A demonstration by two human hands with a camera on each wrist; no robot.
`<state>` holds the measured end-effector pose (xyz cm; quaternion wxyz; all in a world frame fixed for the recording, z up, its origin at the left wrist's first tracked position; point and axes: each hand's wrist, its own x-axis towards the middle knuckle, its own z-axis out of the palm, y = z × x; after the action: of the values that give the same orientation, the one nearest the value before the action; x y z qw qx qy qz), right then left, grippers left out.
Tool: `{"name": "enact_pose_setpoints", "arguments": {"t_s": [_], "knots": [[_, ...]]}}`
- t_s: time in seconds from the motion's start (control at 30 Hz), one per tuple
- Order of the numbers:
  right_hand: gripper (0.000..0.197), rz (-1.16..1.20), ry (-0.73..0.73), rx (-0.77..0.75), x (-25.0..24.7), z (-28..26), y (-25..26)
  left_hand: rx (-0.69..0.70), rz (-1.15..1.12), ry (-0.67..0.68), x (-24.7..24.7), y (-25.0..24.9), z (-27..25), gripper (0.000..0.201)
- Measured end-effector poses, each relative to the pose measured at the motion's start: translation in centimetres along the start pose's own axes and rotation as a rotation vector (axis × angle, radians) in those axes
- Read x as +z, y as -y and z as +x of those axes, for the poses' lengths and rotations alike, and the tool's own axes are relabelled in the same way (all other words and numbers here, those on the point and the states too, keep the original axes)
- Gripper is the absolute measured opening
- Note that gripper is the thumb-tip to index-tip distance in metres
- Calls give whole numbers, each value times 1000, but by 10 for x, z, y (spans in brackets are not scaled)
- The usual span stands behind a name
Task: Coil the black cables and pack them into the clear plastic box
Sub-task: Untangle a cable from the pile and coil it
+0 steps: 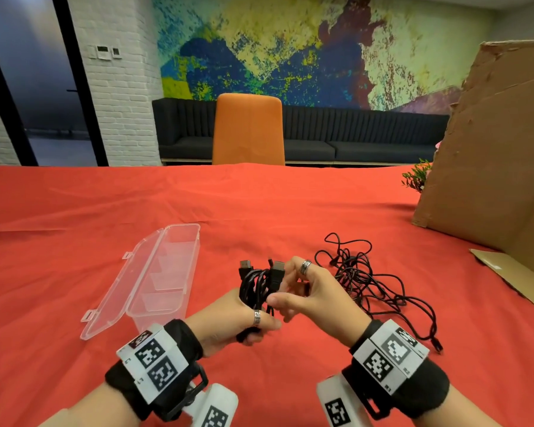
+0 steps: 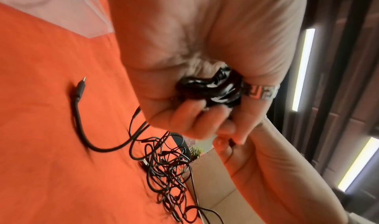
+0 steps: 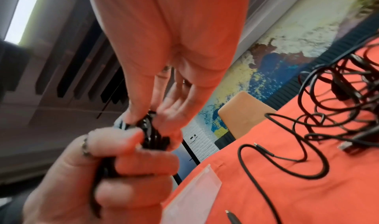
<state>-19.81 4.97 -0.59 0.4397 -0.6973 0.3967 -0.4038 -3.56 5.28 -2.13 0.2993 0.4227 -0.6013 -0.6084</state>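
Red cloth covers the table (image 1: 290,204) from its near edge to the far one, where an orange chair (image 1: 248,127) stands before a painted wall. Nearest, above the near edge, the left hand (image 1: 228,318) is closed round the lower half of a coiled cable bundle (image 1: 256,288), gripping it upright. The right hand (image 1: 309,291) meets it from the right, thumb and fingers pinching the bundle's top by its connector; two plug ends stick up there.

Left of the hands lies the clear plastic box (image 1: 164,282), one box, lid hinged open, apparently empty behind dividers. Right of the hands, a loose cable tangle (image 1: 364,282) sprawls toward the right edge; how many cables it holds I cannot tell, perhaps two. Cardboard (image 1: 487,149) leans at the far right corner.

The risk, as I judge it: if either grip eases, the stiff loops could spring apart, or the bundle may prove too fat for a compartment.
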Motion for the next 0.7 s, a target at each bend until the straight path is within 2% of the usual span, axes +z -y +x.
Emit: {"name": "enact_pose_setpoints", "arguments": {"t_s": [0.07,0.17,0.23,0.3,0.37,0.43,0.53,0.63,0.7], "knots": [[27,66,17,58,0,1,3,-10,175,-128,-2,-1,2,14],[40,93,74,139,1,5,7,11,632,-290,-5,-1,5,21],[39,13,125,156,6,7,7,43,796,-317,-3,-3,4,13],[35,-40,150,155,12,10,4,67,844,-322,0,-2,4,11],[30,12,154,144,12,10,2,50,772,-314,-2,-1,5,15],[34,129,225,120,6,9,2,22,503,-250,-4,-2,2,14],[44,267,365,131,-8,7,4,3,132,-16,-7,-6,-9,15],[40,280,475,134,-18,8,8,-6,-75,206,-10,-6,-17,28],[45,233,536,103,-21,11,13,-6,-182,334,-12,-5,-19,31]]}}
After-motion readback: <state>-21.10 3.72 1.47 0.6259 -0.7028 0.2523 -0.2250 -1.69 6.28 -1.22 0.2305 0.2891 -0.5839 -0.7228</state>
